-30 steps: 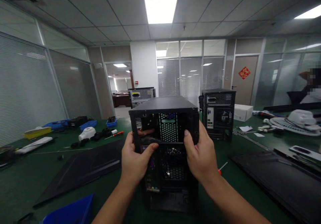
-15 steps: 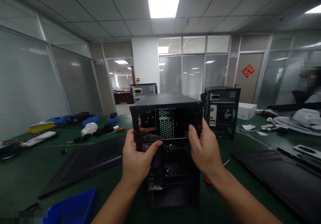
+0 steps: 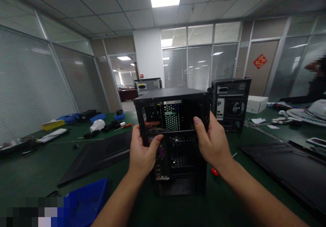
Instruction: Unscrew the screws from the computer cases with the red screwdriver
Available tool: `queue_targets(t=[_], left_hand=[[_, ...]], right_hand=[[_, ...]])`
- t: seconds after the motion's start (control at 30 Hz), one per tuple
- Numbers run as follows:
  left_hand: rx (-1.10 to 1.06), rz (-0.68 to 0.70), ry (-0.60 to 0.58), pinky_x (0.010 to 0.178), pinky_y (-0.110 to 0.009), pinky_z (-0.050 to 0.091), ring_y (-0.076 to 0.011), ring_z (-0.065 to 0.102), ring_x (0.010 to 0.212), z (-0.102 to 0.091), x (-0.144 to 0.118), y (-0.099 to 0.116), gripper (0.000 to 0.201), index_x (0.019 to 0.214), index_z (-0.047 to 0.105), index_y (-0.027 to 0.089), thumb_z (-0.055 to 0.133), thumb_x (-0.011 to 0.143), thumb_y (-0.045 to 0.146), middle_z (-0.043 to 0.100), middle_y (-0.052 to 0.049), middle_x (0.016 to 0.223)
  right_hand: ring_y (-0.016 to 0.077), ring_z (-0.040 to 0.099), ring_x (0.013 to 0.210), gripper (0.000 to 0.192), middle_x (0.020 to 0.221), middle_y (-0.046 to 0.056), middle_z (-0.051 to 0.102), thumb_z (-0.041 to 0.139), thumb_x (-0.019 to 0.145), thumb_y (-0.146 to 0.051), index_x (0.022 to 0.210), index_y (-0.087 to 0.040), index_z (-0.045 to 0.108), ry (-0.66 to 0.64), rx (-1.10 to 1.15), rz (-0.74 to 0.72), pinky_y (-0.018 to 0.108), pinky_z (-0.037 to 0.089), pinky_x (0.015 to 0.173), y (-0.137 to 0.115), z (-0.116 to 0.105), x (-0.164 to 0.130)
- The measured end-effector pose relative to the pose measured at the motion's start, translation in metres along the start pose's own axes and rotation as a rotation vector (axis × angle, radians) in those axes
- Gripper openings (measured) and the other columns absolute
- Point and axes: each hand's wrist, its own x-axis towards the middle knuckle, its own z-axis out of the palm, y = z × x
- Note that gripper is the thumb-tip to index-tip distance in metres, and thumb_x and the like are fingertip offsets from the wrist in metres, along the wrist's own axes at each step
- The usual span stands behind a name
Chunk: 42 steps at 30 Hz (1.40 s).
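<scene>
A black computer case stands upright before me, its back toward me, with an open bay at the top and a port panel below. My left hand grips its left side, thumb on the crossbar and fingers inside the bay. My right hand clasps the right edge, thumb on the back frame and the other fingers hidden behind it. On the table left of the case lies a black side panel. Another dark panel lies to the right.
Two more computer cases, one at right and one behind, stand farther back. A blue tray sits front left. An orange-handled screwdriver, a red object and a white box are on the green table. A blurred person is far right.
The camera view has shifted, so the case and both hands appear slightly higher and farther right. Both hands keep the same grip on the case.
</scene>
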Motion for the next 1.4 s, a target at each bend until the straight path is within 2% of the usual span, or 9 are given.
queue_targets(t=[0.23, 0.5, 0.6, 0.77, 0.9, 1.07, 1.23, 1.4], left_hand=[[0.023, 0.008, -0.009, 0.091, -0.025, 0.053, -0.0139, 0.068, 0.103, 0.001, 0.0, 0.0, 0.045, 0.115, 0.05, 0.021, 0.075, 0.085, 0.043, 0.068, -0.005, 0.117], [0.048, -0.006, -0.02, 0.093, -0.029, 0.055, -0.0165, 0.069, 0.105, -0.001, -0.001, -0.001, 0.048, 0.118, 0.05, 0.021, 0.075, 0.085, 0.044, 0.068, -0.007, 0.119], [0.046, 0.023, -0.016, 0.089, -0.027, 0.056, -0.0153, 0.069, 0.101, 0.0, -0.001, -0.001, 0.048, 0.116, 0.051, 0.019, 0.076, 0.085, 0.044, 0.068, -0.007, 0.116], [0.047, 0.062, -0.004, 0.085, -0.023, 0.057, -0.0129, 0.07, 0.097, 0.002, 0.0, -0.002, 0.047, 0.113, 0.05, 0.019, 0.077, 0.084, 0.044, 0.069, -0.006, 0.113], [0.03, 0.066, -0.002, 0.085, -0.023, 0.056, -0.0135, 0.07, 0.097, 0.002, 0.0, -0.004, 0.047, 0.113, 0.049, 0.019, 0.076, 0.084, 0.045, 0.068, -0.006, 0.113], [0.02, 0.077, 0.0, 0.084, -0.023, 0.056, -0.0134, 0.07, 0.096, 0.003, 0.0, -0.002, 0.047, 0.112, 0.049, 0.018, 0.076, 0.084, 0.045, 0.068, -0.006, 0.113], [0.024, 0.054, 0.003, 0.085, -0.024, 0.056, -0.0139, 0.07, 0.097, 0.003, -0.001, -0.001, 0.048, 0.114, 0.05, 0.019, 0.076, 0.084, 0.045, 0.068, -0.006, 0.113], [0.023, 0.012, -0.012, 0.086, -0.026, 0.056, -0.0151, 0.069, 0.099, 0.001, -0.001, -0.001, 0.048, 0.116, 0.05, 0.02, 0.076, 0.084, 0.045, 0.068, -0.008, 0.118]], right_hand=[[0.0297, 0.056, 0.136, 0.04, 0.142, 0.013, 0.061, 0.041, 0.102, -0.044, 0.129, -0.02, 0.058, 0.008, -0.068, -0.023, 0.051, 0.049, 0.113, -0.007, -0.002, -0.001], [0.0318, 0.061, 0.129, 0.044, 0.139, 0.012, 0.063, 0.048, 0.1, -0.05, 0.133, -0.023, 0.057, -0.05, -0.082, -0.008, 0.053, 0.051, 0.108, -0.003, -0.01, -0.001], [0.0327, 0.062, 0.127, 0.046, 0.139, 0.012, 0.063, 0.048, 0.1, -0.051, 0.135, -0.023, 0.055, -0.072, -0.095, -0.006, 0.053, 0.053, 0.105, -0.003, -0.014, 0.0], [0.0329, 0.062, 0.126, 0.049, 0.14, 0.012, 0.062, 0.05, 0.098, -0.052, 0.135, -0.021, 0.055, -0.165, -0.174, -0.048, 0.053, 0.052, 0.105, -0.007, -0.027, 0.007], [0.0322, 0.067, 0.115, 0.048, 0.128, 0.009, 0.068, 0.048, 0.099, -0.054, 0.135, -0.023, 0.056, -0.239, -0.245, -0.071, 0.051, 0.056, 0.095, -0.01, -0.036, 0.011], [0.0338, 0.067, 0.117, 0.05, 0.134, 0.012, 0.066, 0.048, 0.1, -0.051, 0.14, -0.021, 0.052, -0.19, -0.288, -0.076, 0.05, 0.056, 0.094, -0.011, -0.032, 0.008], [0.0383, 0.067, 0.116, 0.052, 0.135, 0.014, 0.066, 0.044, 0.101, -0.044, 0.148, -0.022, 0.046, -0.167, -0.327, -0.017, 0.053, 0.057, 0.088, -0.014, -0.025, 0.005], [0.0403, 0.068, 0.115, 0.048, 0.138, 0.015, 0.064, 0.044, 0.1, -0.04, 0.143, -0.021, 0.051, -0.167, -0.333, -0.002, 0.055, 0.057, 0.086, -0.019, -0.024, 0.007]])
